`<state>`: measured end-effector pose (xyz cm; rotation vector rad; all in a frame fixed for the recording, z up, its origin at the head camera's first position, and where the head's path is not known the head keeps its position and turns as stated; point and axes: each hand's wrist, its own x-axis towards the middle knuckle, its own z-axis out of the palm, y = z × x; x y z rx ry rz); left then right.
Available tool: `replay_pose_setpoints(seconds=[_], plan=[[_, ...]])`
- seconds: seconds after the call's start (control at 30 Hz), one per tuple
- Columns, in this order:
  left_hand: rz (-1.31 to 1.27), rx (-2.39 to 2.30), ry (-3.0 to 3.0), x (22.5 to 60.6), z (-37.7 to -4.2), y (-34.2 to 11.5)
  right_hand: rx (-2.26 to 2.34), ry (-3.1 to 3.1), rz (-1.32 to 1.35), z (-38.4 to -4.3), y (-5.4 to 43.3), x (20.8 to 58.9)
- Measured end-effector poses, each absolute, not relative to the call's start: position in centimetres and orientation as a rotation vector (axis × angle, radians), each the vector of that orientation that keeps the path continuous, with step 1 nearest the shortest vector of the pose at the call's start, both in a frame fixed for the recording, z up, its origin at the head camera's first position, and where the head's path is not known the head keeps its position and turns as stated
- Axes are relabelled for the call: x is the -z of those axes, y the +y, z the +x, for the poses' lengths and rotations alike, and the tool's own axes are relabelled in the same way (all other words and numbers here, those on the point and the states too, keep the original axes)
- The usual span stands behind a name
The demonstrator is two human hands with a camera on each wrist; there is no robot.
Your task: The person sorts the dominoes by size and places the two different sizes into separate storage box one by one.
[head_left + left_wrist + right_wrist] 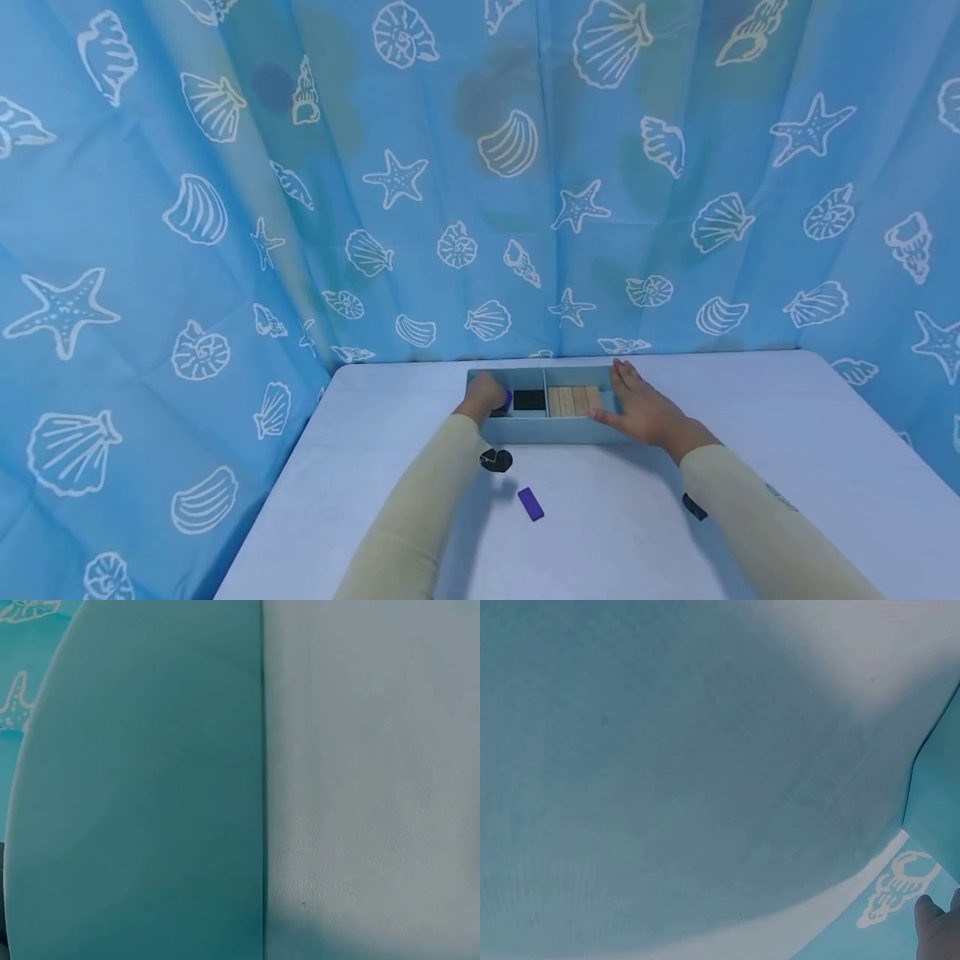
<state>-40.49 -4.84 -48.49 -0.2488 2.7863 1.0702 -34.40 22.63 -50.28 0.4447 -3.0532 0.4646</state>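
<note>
A long grey-blue box (555, 431) with a divider stands near the table's far edge. My left hand (487, 393) reaches down into its left compartment with curled fingers, gripping a purple block (507, 402) that is mostly hidden by them. Beside that block lies a black block (529, 400). Several light wooden blocks (573, 402) fill much of the right compartment. My right hand (643, 408) rests on the box's right end, its fingers straight and thumb over the front rim. In the left wrist view the box's outer wall (150, 780) fills the left half.
Another purple block (530, 504) lies on the white table (600, 533) in front of the box. Behind the table hangs a blue curtain (465, 200) with white shell prints. Dark wrist-worn devices show below both forearms.
</note>
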Motion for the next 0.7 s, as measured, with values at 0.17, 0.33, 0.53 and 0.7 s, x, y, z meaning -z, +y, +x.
replay_pose_setpoints(seconds=[0.17, 0.33, 0.53, 0.7], plan=[[-0.261, -1.001, 2.804, 48.4, -40.5, -4.6, -0.469, -3.053, 0.427, -34.3, 22.5, 50.1], [-0.263, -0.937, 2.805, 47.9, -40.3, -4.4, -0.473, -3.057, 0.428, -34.3, 22.5, 50.0], [-0.209, -0.884, 2.850, 47.5, -39.9, -4.4, -0.455, -3.056, 0.424, -34.5, 22.7, 50.0], [-0.156, -0.819, 2.895, 47.6, -39.4, -4.4, -0.488, -3.056, 0.433, -34.3, 22.7, 50.0]])
